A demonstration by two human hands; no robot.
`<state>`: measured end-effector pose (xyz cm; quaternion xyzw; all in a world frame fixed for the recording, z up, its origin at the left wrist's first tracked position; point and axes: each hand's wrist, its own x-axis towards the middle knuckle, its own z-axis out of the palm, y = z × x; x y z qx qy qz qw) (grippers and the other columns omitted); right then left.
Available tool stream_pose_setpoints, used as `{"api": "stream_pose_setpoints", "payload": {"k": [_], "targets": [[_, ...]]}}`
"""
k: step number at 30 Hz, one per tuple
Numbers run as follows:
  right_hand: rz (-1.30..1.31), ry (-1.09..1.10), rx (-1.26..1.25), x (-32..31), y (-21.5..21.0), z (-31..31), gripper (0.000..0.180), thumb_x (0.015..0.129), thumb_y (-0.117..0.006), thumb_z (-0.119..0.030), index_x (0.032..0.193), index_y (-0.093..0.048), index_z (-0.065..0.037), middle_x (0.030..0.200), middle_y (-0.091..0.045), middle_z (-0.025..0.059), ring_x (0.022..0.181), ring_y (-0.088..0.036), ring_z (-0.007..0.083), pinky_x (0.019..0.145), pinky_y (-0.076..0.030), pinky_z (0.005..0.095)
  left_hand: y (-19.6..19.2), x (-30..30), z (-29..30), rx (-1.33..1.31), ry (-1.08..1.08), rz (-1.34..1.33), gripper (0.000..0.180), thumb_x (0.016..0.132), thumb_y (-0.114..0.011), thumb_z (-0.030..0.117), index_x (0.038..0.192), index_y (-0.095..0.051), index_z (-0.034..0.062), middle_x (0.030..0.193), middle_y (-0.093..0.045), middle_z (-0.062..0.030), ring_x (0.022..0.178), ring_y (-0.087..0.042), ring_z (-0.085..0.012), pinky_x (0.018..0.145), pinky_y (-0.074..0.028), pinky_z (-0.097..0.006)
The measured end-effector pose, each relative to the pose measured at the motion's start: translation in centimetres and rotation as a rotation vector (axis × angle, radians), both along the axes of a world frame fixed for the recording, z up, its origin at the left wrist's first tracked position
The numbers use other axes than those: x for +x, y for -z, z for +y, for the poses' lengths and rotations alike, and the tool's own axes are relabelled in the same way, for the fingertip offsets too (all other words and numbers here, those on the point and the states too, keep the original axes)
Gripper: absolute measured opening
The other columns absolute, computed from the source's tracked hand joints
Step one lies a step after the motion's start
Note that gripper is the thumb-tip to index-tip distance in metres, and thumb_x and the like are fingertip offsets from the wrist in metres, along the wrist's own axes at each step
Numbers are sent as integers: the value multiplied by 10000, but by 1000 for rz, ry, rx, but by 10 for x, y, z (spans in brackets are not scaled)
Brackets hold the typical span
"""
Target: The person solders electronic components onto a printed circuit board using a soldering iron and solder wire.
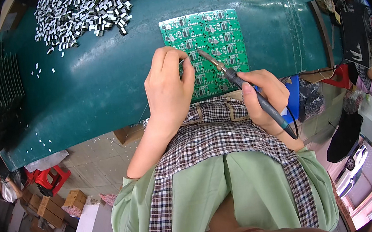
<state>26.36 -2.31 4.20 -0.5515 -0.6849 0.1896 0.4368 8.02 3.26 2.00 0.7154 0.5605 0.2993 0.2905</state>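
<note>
The right hand (266, 93) grips a soldering iron (234, 78), its tip at a green panel of circuit boards (227, 38) on the green desk (100, 87). The left hand (164, 84) pinches a thin wire (182, 61) over the panel's left side. Small black-and-white components (85, 15) lie heaped at the desk's far left; a red stool (56, 178) stands below.

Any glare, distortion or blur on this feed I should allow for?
In the head view, pale glare streaks the table at upper right; in the head view, edges bow toward the rim and the corners go black; in the head view, the board and iron look fairly sharp.
</note>
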Motion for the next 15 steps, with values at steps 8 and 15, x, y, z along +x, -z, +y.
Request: {"api": "stream_pose_setpoints", "payload": {"k": [8, 15], "targets": [[37, -11, -14, -5, 4, 5, 158, 735, -676, -10, 887, -666, 35, 706, -647, 135, 575, -626, 220, 512, -479, 287, 10, 0, 3, 138, -7, 2, 107, 790, -633, -16, 871, -568, 14, 874, -570, -102, 729, -610, -286, 624, -499, -368], [17, 18, 1, 0, 0, -2, 149, 740, -669, -12, 880, -665, 40, 700, -647, 134, 574, -628, 223, 513, -480, 287, 6, 1, -2, 155, -61, -4, 98, 787, -647, -19, 866, -605, 21, 859, -601, -70, 626, -539, -177, 547, -426, -294]]}}
